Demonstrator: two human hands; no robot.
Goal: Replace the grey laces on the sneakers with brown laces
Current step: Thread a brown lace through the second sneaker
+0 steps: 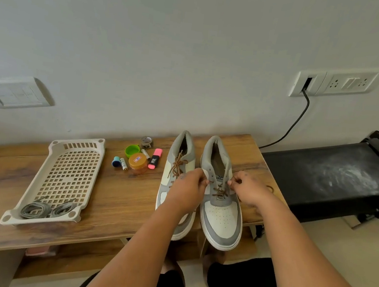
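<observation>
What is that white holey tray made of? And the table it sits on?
The white perforated tray looks like moulded plastic: smooth, matte, with even square holes and rounded corners. The brown table shows wood grain with a slight sheen; whether it is solid wood or a printed laminate cannot be told.

Evenly and softly lit, apparently by diffuse daylight; no hard shadows anywhere, only faint ones under the tray point(37, 197) and beside the sneakers point(221, 205). Dull sheen along the wooden tabletop point(119, 196) and a pale smear of reflected light on the black surface point(334, 177) at right. Marked wide-angle bending: table edge bowed, wall switch plate point(18, 93) and socket panel point(335, 81) skewed toward the frame edges. Centre reasonably sharp, fine detail smeared; forearms at bottom soft and stretched.
</observation>
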